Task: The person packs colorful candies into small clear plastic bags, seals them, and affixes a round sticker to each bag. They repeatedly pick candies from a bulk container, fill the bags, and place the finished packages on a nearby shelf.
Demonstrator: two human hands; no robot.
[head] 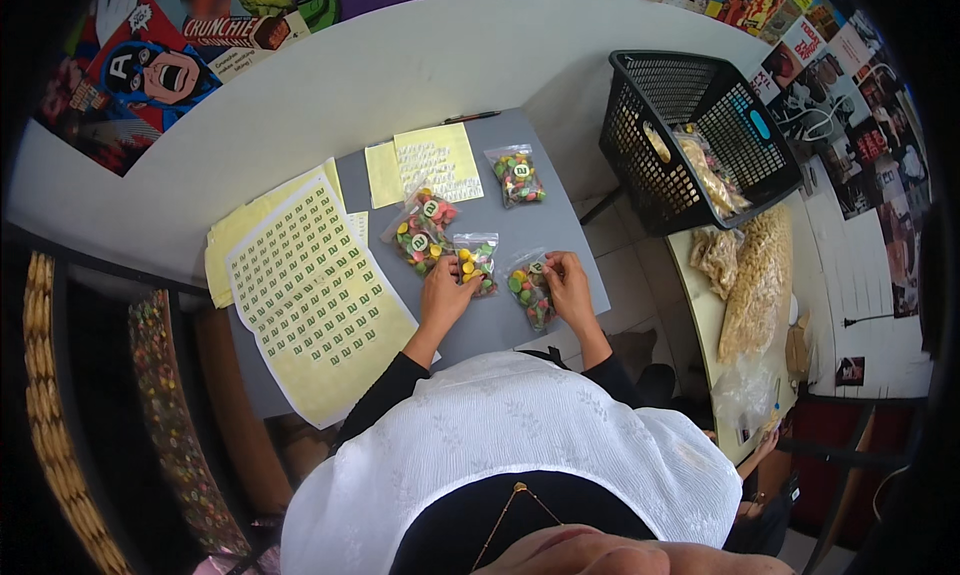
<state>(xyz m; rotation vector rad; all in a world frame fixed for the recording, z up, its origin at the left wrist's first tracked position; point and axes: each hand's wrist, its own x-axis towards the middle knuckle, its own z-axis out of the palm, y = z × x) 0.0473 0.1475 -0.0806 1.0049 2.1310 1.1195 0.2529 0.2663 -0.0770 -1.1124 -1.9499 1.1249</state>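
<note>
My left hand (448, 294) holds the lower left side of a small clear zip bag of coloured candies (478, 258); no round label shows on it. The fingers of my right hand (568, 286) pinch the upper right edge of another candy bag (531, 299), which has a round sticker near its top. Left of my left hand, two stickered candy bags (420, 234) lie overlapping. A further stickered bag (517, 176) lies at the table's far right. A large yellow sheet of round stickers (315, 297) covers the table's left side.
Smaller yellow sheets (439, 159) and a pen (472, 116) lie at the back of the grey table (559, 230). A black plastic crate (637, 155) with bags stands at the right, beside a bag of pale snacks (757, 290). Another person's hand (769, 444) is at the lower right.
</note>
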